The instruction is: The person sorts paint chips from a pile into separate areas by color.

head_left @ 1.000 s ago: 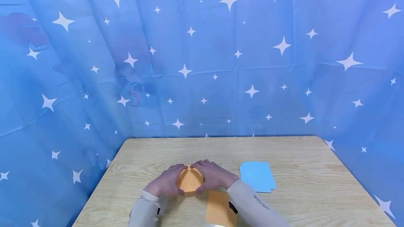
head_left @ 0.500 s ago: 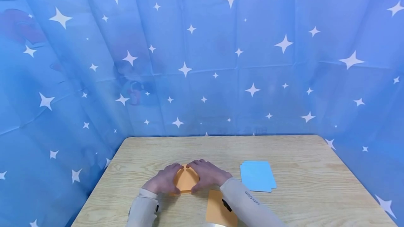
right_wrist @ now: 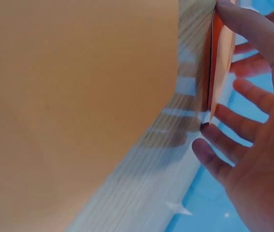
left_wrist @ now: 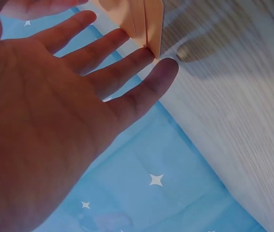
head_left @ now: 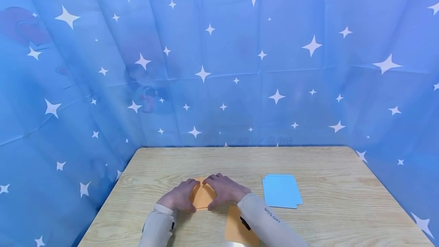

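Several thin, square orange cards point(head_left: 203, 197) stand between my two hands at the table's left-centre. My left hand point(head_left: 180, 195) holds their left side, thumb at the near corner and fingers along the far side. From the opposite side my right hand point(head_left: 224, 190) frames them the same way. In the left wrist view, the fingertips reach the edges of the layered cards point(left_wrist: 139, 24). In the right wrist view, the thumb touches one end of the cards point(right_wrist: 220, 53), with narrow gaps between layers. Both palms hide much of the cards' sides.
Another orange card point(head_left: 236, 226) lies nearer me, partly under the right sleeve. A slightly uneven stack of blue square cards point(head_left: 282, 191) lies to the right. Blue star-patterned curtains point(head_left: 219, 68) hang behind and beside the wooden table point(head_left: 343, 186).
Both hands and the orange cards between them have shifted slightly left. The cards' near edges show closer together than half a second ago. The blue stack and the nearer orange card have stayed put.
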A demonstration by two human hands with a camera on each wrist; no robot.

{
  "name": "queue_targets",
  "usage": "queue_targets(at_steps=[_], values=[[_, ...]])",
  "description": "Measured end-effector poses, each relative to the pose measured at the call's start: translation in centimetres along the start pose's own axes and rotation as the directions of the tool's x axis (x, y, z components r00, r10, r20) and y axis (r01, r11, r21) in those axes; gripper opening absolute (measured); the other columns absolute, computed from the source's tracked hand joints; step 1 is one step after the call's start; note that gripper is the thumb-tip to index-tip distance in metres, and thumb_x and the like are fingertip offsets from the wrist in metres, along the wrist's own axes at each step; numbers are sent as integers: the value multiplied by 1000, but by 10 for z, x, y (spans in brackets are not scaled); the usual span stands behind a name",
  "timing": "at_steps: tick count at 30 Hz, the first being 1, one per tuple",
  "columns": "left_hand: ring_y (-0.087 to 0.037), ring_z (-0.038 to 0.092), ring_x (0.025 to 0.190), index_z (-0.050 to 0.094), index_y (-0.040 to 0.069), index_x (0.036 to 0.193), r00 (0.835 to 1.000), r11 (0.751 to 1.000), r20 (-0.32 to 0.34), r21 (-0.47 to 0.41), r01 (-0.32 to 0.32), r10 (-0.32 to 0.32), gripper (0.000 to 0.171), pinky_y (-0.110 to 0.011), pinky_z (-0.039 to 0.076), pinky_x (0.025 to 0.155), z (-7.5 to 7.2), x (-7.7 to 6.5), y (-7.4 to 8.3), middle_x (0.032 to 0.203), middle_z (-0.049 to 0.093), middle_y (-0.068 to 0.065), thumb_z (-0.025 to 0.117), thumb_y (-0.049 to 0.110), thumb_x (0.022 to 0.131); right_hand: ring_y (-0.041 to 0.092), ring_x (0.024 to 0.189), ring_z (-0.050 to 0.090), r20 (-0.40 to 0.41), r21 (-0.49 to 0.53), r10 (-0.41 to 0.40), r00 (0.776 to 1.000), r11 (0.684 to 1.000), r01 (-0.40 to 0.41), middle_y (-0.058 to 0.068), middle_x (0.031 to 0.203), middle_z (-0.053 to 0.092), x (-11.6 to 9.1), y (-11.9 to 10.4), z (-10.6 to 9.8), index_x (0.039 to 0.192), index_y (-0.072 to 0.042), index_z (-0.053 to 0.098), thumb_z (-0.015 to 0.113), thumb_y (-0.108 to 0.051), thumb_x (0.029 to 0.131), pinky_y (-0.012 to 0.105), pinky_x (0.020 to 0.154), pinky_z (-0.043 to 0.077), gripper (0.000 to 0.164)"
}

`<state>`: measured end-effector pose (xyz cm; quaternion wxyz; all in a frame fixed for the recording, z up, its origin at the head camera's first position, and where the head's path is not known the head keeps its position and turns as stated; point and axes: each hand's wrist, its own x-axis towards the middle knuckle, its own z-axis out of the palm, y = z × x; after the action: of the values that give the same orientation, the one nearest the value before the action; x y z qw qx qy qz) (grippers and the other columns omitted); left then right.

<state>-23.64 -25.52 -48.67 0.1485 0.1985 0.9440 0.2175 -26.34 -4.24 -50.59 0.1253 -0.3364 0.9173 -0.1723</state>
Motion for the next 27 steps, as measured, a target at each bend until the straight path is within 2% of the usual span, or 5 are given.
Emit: queue_targets(at_steps=[7,10,14,20,27], values=[[-48,43,139,50,1,146,999,999,14,21,39,-40,88,-68,39,108,0,-2,8,155,41,-26,90,13,68,25,140,45,-15,-37,-2,1000,999,1,0,152,50,-8,6,-6,147,-21,52,84,-53,79,47,115,41,82],[-48,41,141,49,3,147,999,999,10,35,33,-34,89,-72,35,108,1,-3,12,157,40,-25,90,18,69,26,141,45,-29,-51,3,1000,999,-5,2,153,50,-15,11,-12,149,-20,50,82,-54,80,49,115,40,83],[-46,40,143,48,3,148,1000,998,8,54,-26,26,93,-70,36,108,2,-4,22,157,40,-25,92,23,69,30,142,44,-58,-57,15,998,998,-18,5,154,48,-31,18,-20,150,-17,49,80,-54,83,53,116,38,82],[-47,37,144,46,2,149,990,986,30,85,-143,141,98,-70,35,109,5,-7,49,156,41,-25,93,30,68,34,145,40,-96,-17,58,994,998,-60,9,156,45,-62,30,-26,151,-14,47,80,-52,83,59,117,33,84],[-41,35,147,43,8,153,979,969,61,148,-200,193,106,-69,34,111,21,-9,83,159,41,-18,93,46,68,38,145,39,-120,16,79,990,997,-78,14,158,43,-93,36,-32,153,-12,46,80,-53,83,65,115,32,88]])
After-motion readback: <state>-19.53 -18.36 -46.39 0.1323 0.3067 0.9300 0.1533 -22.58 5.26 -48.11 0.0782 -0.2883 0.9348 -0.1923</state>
